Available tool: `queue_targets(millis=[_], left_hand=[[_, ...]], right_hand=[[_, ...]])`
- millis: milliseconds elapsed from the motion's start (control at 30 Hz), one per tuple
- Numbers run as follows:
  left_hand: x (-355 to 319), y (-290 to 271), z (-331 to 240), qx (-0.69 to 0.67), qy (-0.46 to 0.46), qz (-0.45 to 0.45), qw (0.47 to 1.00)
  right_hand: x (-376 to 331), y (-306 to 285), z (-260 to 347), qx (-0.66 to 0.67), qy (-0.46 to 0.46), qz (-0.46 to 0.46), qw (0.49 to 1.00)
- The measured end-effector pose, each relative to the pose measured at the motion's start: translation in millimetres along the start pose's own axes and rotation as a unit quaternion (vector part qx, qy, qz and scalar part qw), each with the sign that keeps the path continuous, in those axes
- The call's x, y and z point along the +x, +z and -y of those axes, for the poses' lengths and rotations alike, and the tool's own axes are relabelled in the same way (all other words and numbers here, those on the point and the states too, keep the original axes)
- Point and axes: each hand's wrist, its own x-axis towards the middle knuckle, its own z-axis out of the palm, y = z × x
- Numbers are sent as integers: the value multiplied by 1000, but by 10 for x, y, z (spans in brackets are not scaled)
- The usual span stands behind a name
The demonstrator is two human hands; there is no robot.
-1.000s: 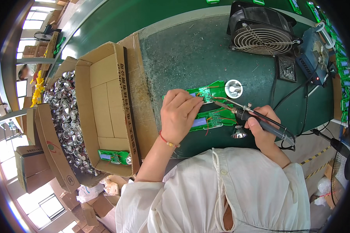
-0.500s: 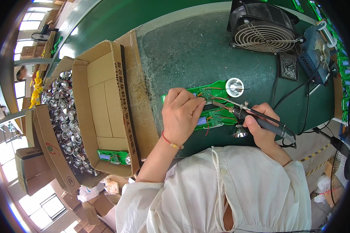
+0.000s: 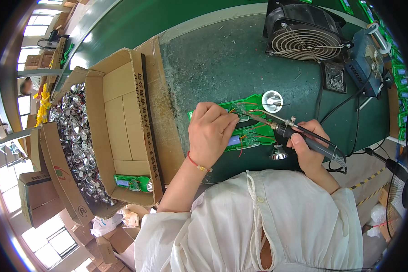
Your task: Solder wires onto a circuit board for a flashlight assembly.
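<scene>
My right hand (image 3: 307, 146) grips the dark handle of a soldering iron (image 3: 283, 130), which has a thin metal feed tube along it. Its tip meets the small circuit board (image 3: 244, 113) in the upper green torch housing (image 3: 254, 99). My left hand (image 3: 209, 133) lies over that housing's left part, thumb and fingers pinched at the board; what they hold is hidden. A silver reflector (image 3: 272, 101) sits at the housing's right end. Just below is a second green housing (image 3: 264, 136) with a blue cylindrical cell (image 3: 234, 140), red wires and another reflector (image 3: 279, 153).
Left of my hands stands an open cardboard box (image 3: 118, 104) with one green torch assembly (image 3: 132, 182) inside. Beyond it lies a heap of silver reflectors (image 3: 79, 140). A black fan (image 3: 308, 41), a blue soldering station (image 3: 365, 63) and a small dark tray (image 3: 334, 78) occupy the far right.
The soldering iron has shifted slightly, its tip moving a little up and left over the upper board. My left hand stays almost in place.
</scene>
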Motion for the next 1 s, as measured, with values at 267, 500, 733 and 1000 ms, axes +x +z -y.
queue_targets(millis=[267,500,733,1000], left_hand=[[94,-154,-29,11,18,35,999],[430,-391,217,144,-115,271,945],[1689,-529,1132,258,-162,22,952],[1845,89,1578,214,-218,-26,952]], right_hand=[[18,-65,-33,17,-30,-34,999],[102,-247,-89,34,-57,-80,995],[66,-343,-61,42,-57,-98,993],[-23,-410,-120,29,-23,-133,990]])
